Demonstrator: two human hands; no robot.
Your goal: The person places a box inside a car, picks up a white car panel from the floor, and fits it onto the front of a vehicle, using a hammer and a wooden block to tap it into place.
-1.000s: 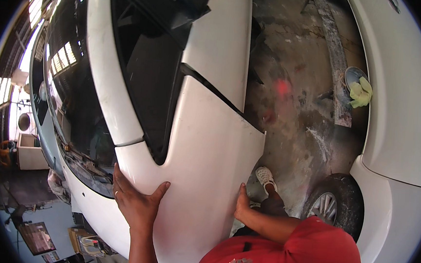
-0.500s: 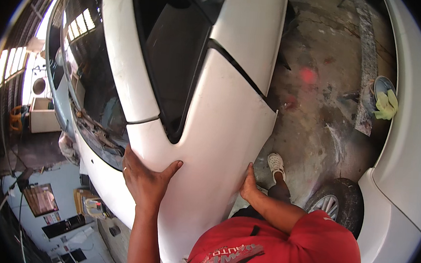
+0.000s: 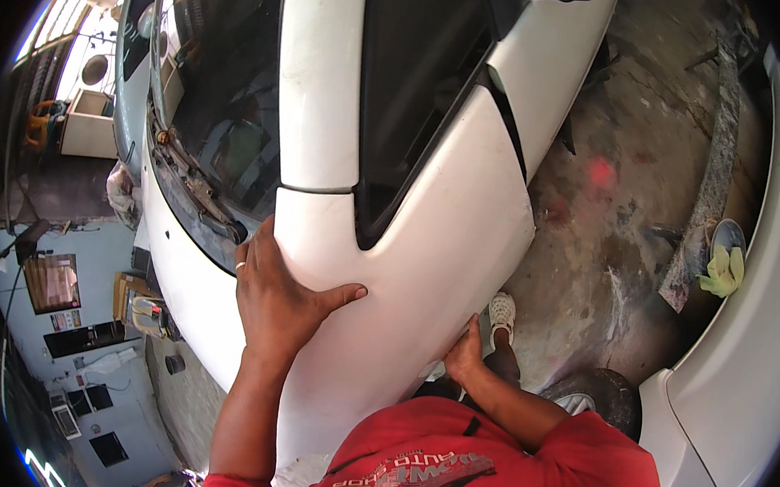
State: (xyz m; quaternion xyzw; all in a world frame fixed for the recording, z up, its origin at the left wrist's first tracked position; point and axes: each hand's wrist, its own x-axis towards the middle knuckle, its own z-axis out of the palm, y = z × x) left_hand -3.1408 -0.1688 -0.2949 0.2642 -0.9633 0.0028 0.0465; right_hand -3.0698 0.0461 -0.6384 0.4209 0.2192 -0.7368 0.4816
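Note:
A white car fender panel (image 3: 446,211) with a pale, dusty surface runs up along the windscreen pillar (image 3: 323,76). My left hand (image 3: 280,295) grips its upper edge beside the windscreen, fingers hooked over and thumb stretched across the surface. At the panel's lower edge, close to my body, my right hand (image 3: 466,350) holds on, its fingertips partly hidden behind the edge. A dark gap (image 3: 509,121) separates the fender from the white door (image 3: 547,64). Just above the hands, the dark side window (image 3: 410,91) narrows to a rounded corner.
Another white car (image 3: 732,394) with a wheel (image 3: 601,394) stands close on the right. Near it, a worn plank (image 3: 708,193) and a bowl with a yellow-green cloth (image 3: 723,269) sit over the stained concrete floor (image 3: 601,258). Wipers (image 3: 195,180) lie along the windscreen (image 3: 223,114).
My view has turned, so the car appears shifted right and rotated. Both hands keep hold of the fender. The dark gap between fender and door looks somewhat wider.

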